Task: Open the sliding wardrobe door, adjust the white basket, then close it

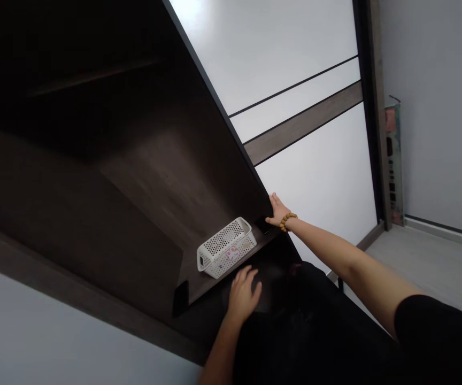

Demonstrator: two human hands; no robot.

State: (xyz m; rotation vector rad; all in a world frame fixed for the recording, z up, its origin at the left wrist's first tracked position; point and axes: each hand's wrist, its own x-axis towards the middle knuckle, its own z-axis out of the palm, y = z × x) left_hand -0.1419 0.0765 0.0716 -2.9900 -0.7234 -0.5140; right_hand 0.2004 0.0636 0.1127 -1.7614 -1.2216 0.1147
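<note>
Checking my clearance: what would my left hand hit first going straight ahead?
Probably the white perforated plastic basket, just ahead of your left hand, though depth is hard to judge here.

A white basket (226, 248) pierced in a dotted pattern, a pink-printed label (231, 255) on its side, dark brown wood-grain shelving (154, 198) behind the basket, amber beads (288, 221) on my wrist (300, 226) beside it, my black sleeve (439, 337) right of the basket, white panels (279, 53) crossed by a brown band (303, 123) above it

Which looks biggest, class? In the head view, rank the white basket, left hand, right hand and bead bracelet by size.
White perforated plastic basket; then left hand and right hand, unsure because their camera distances differ; bead bracelet smallest.
</note>
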